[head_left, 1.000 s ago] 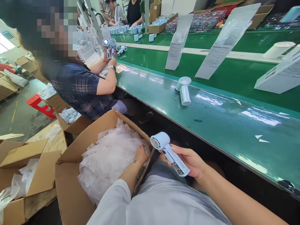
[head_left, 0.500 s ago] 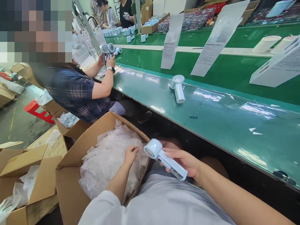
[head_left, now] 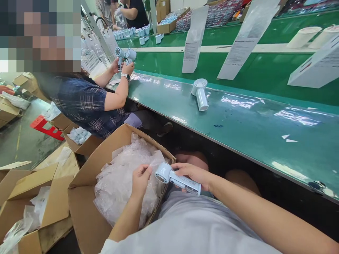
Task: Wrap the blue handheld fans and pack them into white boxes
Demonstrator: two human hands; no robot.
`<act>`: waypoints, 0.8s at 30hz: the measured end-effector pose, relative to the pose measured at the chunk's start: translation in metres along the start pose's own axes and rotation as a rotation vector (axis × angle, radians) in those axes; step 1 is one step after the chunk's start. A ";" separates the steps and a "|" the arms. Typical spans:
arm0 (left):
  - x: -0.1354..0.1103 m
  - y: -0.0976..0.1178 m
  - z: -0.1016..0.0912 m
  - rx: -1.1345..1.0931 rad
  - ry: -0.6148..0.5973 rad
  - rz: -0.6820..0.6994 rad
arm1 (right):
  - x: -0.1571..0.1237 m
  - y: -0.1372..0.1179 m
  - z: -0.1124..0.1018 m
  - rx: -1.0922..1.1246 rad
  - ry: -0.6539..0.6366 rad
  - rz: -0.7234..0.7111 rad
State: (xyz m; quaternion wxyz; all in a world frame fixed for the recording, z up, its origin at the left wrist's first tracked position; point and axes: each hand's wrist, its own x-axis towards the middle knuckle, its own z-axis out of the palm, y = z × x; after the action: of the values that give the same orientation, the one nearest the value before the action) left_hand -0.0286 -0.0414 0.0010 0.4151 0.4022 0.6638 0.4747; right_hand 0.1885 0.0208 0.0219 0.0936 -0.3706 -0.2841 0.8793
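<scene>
My right hand (head_left: 193, 174) is wrapped round the handle of a light-blue handheld fan (head_left: 178, 178), its round head pointing left toward my other hand. My left hand (head_left: 141, 178) is closed in a pinch on a clear plastic bag (head_left: 158, 157), just left of the fan's head. Part of that bag is hard to make out against the pile behind it. Below and around my left hand, a cardboard box (head_left: 87, 176) holds a heap of clear plastic bags (head_left: 116, 180). Another light-blue fan (head_left: 201, 97) lies on the green bench in front of me.
A co-worker (head_left: 79, 95) sits at left, holding fans (head_left: 127, 54) over the bench (head_left: 246, 130). White printed boxes with clear bags (head_left: 190, 53) stand along the green conveyor (head_left: 159, 58). White paper scraps (head_left: 290, 140) lie at right. Open cartons (head_left: 34, 211) stand at lower left.
My right hand has brought the fan left and slightly down, closer to my left hand. My left hand has shifted slightly left, with a bag now showing at its fingertips. The co-worker has turned a fan.
</scene>
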 end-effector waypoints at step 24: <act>-0.018 0.033 0.007 0.378 -0.342 0.444 | -0.008 0.018 -0.016 0.209 -0.101 -0.137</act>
State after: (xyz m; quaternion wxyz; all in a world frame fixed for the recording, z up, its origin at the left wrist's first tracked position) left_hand -0.0115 -0.0487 0.0349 0.3250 0.6806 0.5569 0.3478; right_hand 0.2060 0.0097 0.0074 0.1773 -0.2940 -0.2197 0.9132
